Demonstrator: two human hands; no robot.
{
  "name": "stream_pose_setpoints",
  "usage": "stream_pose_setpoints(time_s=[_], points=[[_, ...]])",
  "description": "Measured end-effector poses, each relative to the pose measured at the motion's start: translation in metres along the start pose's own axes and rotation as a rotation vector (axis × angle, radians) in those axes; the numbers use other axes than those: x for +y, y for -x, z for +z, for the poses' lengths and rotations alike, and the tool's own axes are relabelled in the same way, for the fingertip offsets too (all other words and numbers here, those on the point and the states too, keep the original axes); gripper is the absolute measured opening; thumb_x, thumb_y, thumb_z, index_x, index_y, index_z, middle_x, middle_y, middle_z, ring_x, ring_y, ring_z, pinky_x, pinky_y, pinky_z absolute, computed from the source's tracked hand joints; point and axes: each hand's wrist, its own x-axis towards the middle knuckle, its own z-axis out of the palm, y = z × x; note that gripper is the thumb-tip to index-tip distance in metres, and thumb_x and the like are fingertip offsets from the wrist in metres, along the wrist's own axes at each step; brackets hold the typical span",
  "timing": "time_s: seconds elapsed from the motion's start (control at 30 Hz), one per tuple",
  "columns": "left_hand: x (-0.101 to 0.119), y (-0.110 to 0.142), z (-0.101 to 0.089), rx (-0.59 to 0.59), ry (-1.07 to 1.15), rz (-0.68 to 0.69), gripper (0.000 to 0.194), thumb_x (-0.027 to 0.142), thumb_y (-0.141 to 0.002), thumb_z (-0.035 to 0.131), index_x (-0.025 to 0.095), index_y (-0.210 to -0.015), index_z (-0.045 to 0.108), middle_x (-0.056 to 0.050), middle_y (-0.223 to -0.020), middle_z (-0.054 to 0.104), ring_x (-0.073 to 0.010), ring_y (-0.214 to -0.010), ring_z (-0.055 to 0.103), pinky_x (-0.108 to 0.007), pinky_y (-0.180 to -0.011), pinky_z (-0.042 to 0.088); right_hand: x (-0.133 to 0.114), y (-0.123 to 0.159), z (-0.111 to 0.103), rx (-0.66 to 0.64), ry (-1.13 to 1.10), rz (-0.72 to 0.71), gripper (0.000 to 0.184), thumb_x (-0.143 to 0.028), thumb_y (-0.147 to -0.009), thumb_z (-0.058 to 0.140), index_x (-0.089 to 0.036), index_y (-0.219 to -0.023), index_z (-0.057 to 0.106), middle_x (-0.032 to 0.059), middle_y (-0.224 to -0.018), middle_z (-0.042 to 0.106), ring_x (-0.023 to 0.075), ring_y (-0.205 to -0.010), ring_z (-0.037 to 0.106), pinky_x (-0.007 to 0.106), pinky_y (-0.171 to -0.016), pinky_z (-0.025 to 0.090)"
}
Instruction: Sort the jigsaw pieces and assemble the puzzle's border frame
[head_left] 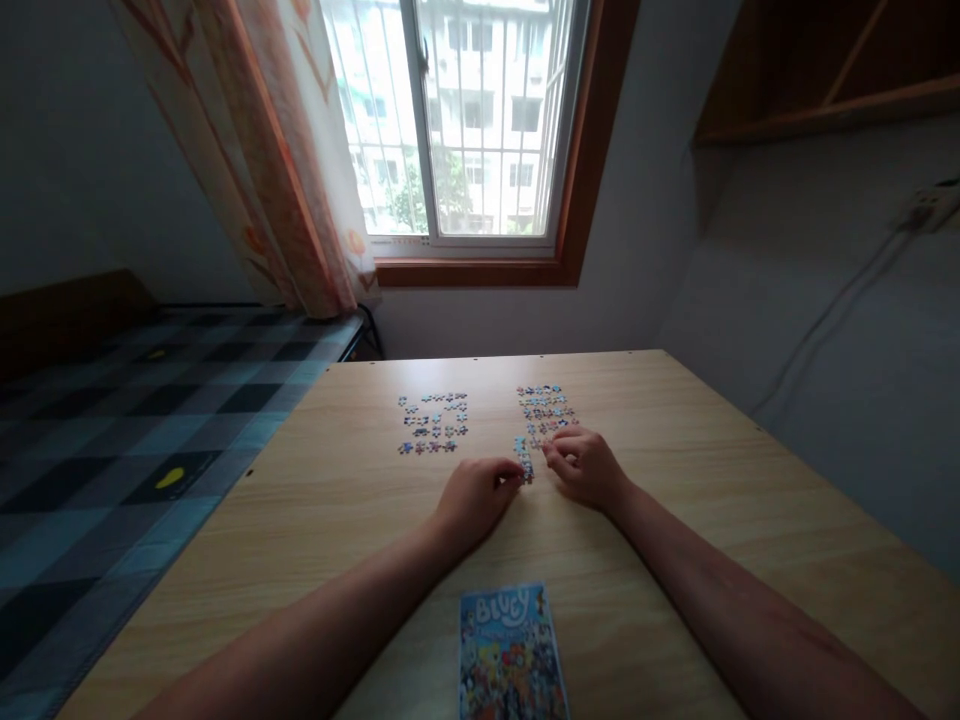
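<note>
A short strip of joined jigsaw puzzle pieces lies near the middle of the table. My left hand rests at its left side, thumb and forefinger pinched on the strip's edge. Just to the right, my right hand has its fingers curled into a pinch close to the strip; whatever lies between the fingertips is too small to make out. Beyond it, loose jigsaw puzzle pieces lie in several rows. A second group of loose pieces is spread in rows farther left.
A picture sheet marked "Bluey" lies at the near edge of the wooden table. To the left stands a bed with a checked cover. A window and curtain are ahead; a cable hangs along the right wall.
</note>
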Motion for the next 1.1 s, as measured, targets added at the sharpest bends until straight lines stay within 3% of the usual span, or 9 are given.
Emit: stream_pose_setpoints(time_s=[0.2,0.4,0.67,0.9,1.1], points=[[0.0013,-0.0025,0.0001,-0.019,-0.156,-0.005,0.019,0.025,-0.086,0.064,0.027,-0.096,0.081,-0.003,-0.091,0.079,-0.0203,-0.084,0.07,-0.034,-0.081,0.052,0.0002,-0.0034,0.0057,-0.011,0.005,-0.116,0.014,-0.02,-0.087,0.064,-0.023,-0.08,0.076,0.0057,-0.085,0.074,0.0218,-0.086,0.063,0.04,-0.088,0.048],[0.0017,-0.0033,0.0023,-0.009,-0.224,-0.003,0.018,0.026,-0.087,0.065,0.028,-0.096,0.08,-0.002,-0.09,0.078,-0.02,-0.087,0.068,-0.033,-0.083,0.051,0.0039,-0.002,0.0065,-0.016,0.038,-0.145,0.011,-0.02,-0.081,0.071,-0.027,-0.082,0.079,0.0051,-0.104,0.074,0.0264,-0.107,0.06,0.049,-0.101,0.043],[0.0068,-0.0025,0.0032,-0.014,-0.258,-0.047,0.018,0.029,-0.089,0.063,0.027,-0.096,0.08,-0.004,-0.102,0.075,-0.0189,-0.086,0.068,-0.032,-0.08,0.051,0.004,-0.0029,0.0065,-0.054,0.011,-0.168,0.008,-0.022,-0.081,0.074,-0.028,-0.08,0.08,0.0046,-0.104,0.075,0.0266,-0.108,0.061,0.05,-0.103,0.043],[0.0062,0.0,0.0042,-0.006,-0.261,0.001,0.023,0.033,-0.089,0.064,0.032,-0.106,0.079,-0.004,-0.104,0.073,-0.018,-0.084,0.067,-0.031,-0.078,0.052,0.0045,-0.0022,0.0049,-0.058,0.011,-0.178,0.011,-0.02,-0.082,0.072,-0.027,-0.08,0.079,0.0044,-0.104,0.076,0.026,-0.108,0.062,0.049,-0.103,0.044],[0.0049,-0.0007,0.0056,-0.034,-0.299,0.035,0.021,0.037,-0.09,0.063,0.034,-0.103,0.08,-0.004,-0.102,0.072,-0.0182,-0.084,0.066,-0.032,-0.078,0.051,0.0068,-0.0025,0.0065,-0.008,-0.024,-0.144,0.014,-0.019,-0.083,0.068,-0.025,-0.076,0.077,0.0044,-0.1,0.076,0.0252,-0.106,0.062,0.046,-0.101,0.047]])
